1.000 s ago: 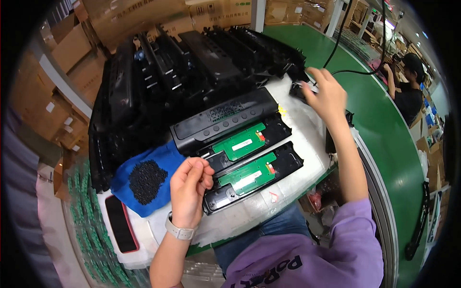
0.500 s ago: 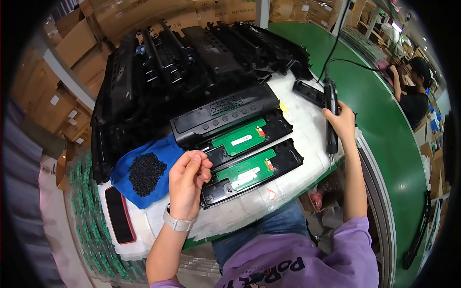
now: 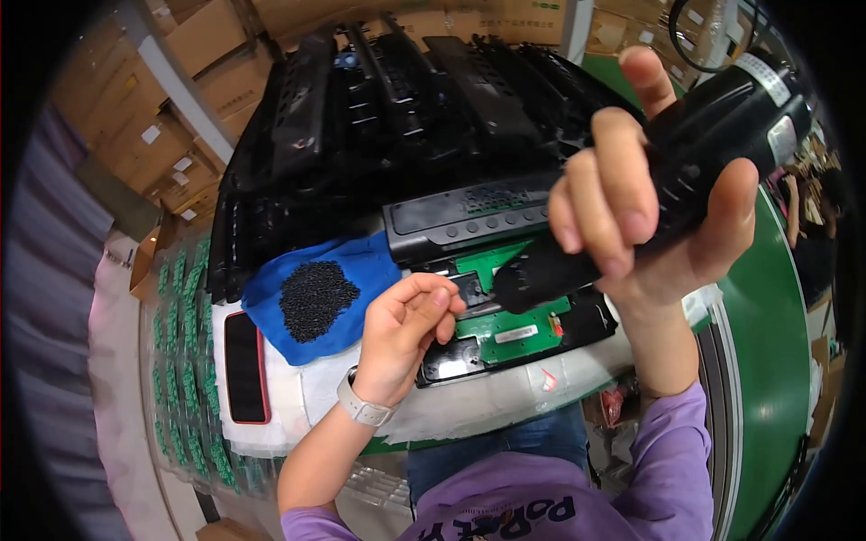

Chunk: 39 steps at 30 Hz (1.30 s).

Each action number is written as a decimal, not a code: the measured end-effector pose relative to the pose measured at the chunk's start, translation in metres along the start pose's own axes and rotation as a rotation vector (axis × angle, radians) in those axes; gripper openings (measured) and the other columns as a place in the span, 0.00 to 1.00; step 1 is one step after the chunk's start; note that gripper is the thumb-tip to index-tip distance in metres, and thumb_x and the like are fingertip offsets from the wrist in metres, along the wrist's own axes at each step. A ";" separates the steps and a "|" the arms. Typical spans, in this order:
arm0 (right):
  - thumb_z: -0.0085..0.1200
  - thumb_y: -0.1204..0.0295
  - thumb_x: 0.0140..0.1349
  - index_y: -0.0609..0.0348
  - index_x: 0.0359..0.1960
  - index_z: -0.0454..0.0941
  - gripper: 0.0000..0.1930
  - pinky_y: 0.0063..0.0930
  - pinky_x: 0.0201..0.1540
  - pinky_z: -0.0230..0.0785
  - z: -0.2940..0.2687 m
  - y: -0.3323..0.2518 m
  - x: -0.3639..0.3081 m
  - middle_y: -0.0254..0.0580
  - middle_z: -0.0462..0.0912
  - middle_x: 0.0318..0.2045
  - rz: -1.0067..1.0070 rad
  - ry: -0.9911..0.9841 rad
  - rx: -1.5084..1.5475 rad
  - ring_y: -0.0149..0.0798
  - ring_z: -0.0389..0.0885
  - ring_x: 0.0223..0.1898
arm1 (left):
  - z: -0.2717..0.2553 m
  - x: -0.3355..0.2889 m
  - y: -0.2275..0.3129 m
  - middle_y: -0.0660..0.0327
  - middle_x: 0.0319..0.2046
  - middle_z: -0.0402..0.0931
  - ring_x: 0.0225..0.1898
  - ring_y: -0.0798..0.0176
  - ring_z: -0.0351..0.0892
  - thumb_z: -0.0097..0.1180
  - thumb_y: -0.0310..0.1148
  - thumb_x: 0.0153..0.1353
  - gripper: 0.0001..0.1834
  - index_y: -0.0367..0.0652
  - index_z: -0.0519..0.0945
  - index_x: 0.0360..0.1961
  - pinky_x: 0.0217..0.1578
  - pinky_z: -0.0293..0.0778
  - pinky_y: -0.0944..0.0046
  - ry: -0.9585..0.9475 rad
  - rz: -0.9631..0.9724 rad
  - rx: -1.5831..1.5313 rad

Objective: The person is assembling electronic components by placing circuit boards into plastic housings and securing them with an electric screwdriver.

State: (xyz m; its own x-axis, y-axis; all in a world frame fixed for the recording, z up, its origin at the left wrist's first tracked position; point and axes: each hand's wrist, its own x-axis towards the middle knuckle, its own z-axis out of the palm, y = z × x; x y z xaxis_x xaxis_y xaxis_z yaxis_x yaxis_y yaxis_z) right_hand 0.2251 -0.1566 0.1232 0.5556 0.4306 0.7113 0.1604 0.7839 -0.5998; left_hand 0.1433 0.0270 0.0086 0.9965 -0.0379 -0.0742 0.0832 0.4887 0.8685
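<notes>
My right hand (image 3: 622, 189) is wrapped round a black electric screwdriver (image 3: 695, 135), raised close to the camera and tilted down to the left. The bit reaches the fingertips of my left hand (image 3: 401, 329), whose thumb and fingers are pinched; whatever lies between them is too small to make out. Below the tool is a black plastic panel (image 3: 448, 362) with a green circuit board (image 3: 523, 338). A second green board (image 3: 474, 263) sits behind it, partly covered by the screwdriver. Left of my left hand, small black screws (image 3: 316, 298) are heaped on a blue cloth (image 3: 372, 261).
A black panel with round buttons (image 3: 433, 234) lies behind the boards. Black plastic housings (image 3: 487, 90) are piled along the far side. A red-edged phone (image 3: 244, 370) lies at the left, beside bagged green boards (image 3: 185, 361). A green surface (image 3: 776, 316) runs along the right.
My right hand has lifted the screwdriver from the right side and swung it left, bringing its bit to my left fingertips. My head view has shifted, so the table sits further right.
</notes>
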 end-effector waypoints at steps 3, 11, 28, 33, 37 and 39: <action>0.49 0.45 0.58 0.56 0.54 0.59 0.32 0.25 0.26 0.66 0.008 0.009 0.015 0.29 0.69 0.19 0.125 -0.146 -0.279 0.27 0.67 0.14 | -0.001 0.000 0.000 0.58 0.33 0.77 0.24 0.75 0.68 0.51 0.28 0.62 0.08 0.37 0.73 0.42 0.26 0.65 0.78 -0.040 0.015 -0.049; 0.53 0.46 0.56 0.52 0.45 0.61 0.27 0.25 0.25 0.66 -0.006 0.026 0.010 0.30 0.70 0.18 0.212 -0.056 -0.171 0.28 0.68 0.13 | -0.004 0.001 0.000 0.57 0.33 0.77 0.24 0.74 0.68 0.52 0.27 0.62 0.10 0.35 0.73 0.43 0.28 0.66 0.76 -0.003 -0.011 -0.070; 0.46 0.46 0.60 0.53 0.46 0.63 0.25 0.26 0.23 0.63 -0.013 0.037 0.001 0.30 0.68 0.17 0.174 0.093 -0.171 0.29 0.66 0.13 | -0.012 0.005 -0.004 0.55 0.30 0.78 0.22 0.73 0.70 0.55 0.25 0.59 0.08 0.34 0.74 0.39 0.28 0.68 0.75 0.042 0.045 0.098; 0.40 0.46 0.62 0.53 0.45 0.65 0.23 0.27 0.23 0.63 -0.018 0.046 0.004 0.30 0.68 0.16 0.038 0.188 0.048 0.28 0.65 0.12 | -0.011 0.004 0.001 0.54 0.31 0.78 0.21 0.73 0.70 0.55 0.26 0.60 0.08 0.34 0.75 0.40 0.25 0.67 0.77 0.036 0.031 -0.040; 0.41 0.47 0.61 0.53 0.45 0.65 0.23 0.27 0.24 0.64 -0.020 0.050 0.001 0.30 0.69 0.17 -0.016 0.082 0.032 0.28 0.65 0.12 | -0.011 0.004 0.000 0.54 0.31 0.78 0.21 0.73 0.70 0.54 0.26 0.60 0.08 0.35 0.76 0.40 0.24 0.67 0.77 0.066 0.017 -0.063; 0.42 0.47 0.61 0.53 0.46 0.64 0.24 0.27 0.24 0.64 -0.019 0.051 0.000 0.31 0.69 0.17 0.003 0.088 0.012 0.29 0.66 0.12 | -0.012 0.004 -0.002 0.54 0.32 0.78 0.21 0.73 0.70 0.54 0.26 0.60 0.08 0.35 0.76 0.40 0.24 0.67 0.77 0.060 -0.007 -0.107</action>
State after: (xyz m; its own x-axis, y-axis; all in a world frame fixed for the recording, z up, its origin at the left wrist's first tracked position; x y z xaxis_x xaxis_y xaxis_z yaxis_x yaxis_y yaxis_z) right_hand 0.2489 -0.1250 0.0857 0.6256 0.3926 0.6742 0.1488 0.7882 -0.5971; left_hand 0.1469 0.0365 0.0007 0.9936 0.0090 -0.1125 0.0866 0.5787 0.8110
